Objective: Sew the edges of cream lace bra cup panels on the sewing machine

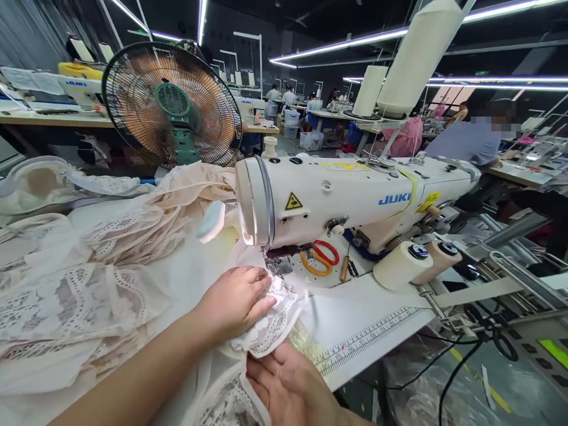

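While I scan from the left edge, these are my notes.
Far left: heap of cream lace fabric [89, 284] spread over the table [390, 319], reaching back toward the fan.
Fan: round wire-caged fan [171, 103] stands behind the heap, facing me.
Left hand: my left hand [235, 302] lies palm-down on the lace piece [270, 322], fingers curled and pressing it flat just before the needle area [277, 266]. No pinch; fingertips rest on top.
Lace piece: white, partly under the left hand, front edge hanging over the table edge toward me.
Right hand: my right hand [288, 384] sits below, palm up, fingers loosely open, touching the underside of the hanging lace edge; I cannot tell whether it grips.
Machine: white sewing machine [355, 195] runs rightward from the needle.
Behind the machine arm: scissors with red and orange handles [322, 257] lie on the bed.
Right: two thread cones [412, 263] lie beside the machine base; a printed ruler [368, 340] runs along the table's front edge.
Far right: seated person [470, 139] at another bench.
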`<state>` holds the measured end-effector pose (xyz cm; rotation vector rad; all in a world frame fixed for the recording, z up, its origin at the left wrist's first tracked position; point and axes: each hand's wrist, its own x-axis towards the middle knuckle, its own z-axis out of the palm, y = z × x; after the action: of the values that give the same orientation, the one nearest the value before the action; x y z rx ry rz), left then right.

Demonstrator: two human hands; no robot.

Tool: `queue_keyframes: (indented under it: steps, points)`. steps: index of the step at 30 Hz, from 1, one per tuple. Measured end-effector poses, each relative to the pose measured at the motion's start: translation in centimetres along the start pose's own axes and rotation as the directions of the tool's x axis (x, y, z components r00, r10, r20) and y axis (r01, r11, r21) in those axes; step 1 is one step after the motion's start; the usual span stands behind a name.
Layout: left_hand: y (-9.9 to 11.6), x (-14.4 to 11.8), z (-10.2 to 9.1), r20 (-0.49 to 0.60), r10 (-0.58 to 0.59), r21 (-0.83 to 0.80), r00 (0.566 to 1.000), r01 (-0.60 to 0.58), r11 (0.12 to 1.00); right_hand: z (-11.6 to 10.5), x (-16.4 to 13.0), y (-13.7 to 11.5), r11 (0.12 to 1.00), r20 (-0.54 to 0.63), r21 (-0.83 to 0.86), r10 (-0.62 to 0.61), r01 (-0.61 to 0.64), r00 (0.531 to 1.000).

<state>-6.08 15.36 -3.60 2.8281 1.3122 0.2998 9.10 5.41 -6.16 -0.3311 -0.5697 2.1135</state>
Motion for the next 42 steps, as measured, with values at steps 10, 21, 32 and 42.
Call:
queue_keyframes:
  steps: [10, 21, 32, 42]
  points:
    - [0.8, 0.6, -1.1, 0.109, -0.128, 0.219, 0.986, 0.102, 0.970, 0.4, 0.8, -0.1, 0.998, 0.053, -0.046, -0.034, 0.037, 0.998]
    - [-0.9, -1.5, -1.9, 0.208, 0.033, 0.197, 0.978, -0.075, 0.977, -4.5, 1.8, -11.0, -0.717, 0.390, -0.671, -0.124, 0.189, 0.913]
    - [2.5, -3.2, -2.4, -0.062, 0.045, -0.003, 0.997, -0.045, 0.999, -6.2, 3.3, -9.5, -0.783, 0.698, -0.384, 0.100, 0.488, 0.709]
    - [5.0, -2.5, 0.3, -0.100, 0.210, 0.108, 0.973, -0.199, 0.974, -6.4, 2.9, -8.3, -0.794, 0.738, -0.373, 0.060, 0.480, 0.672]
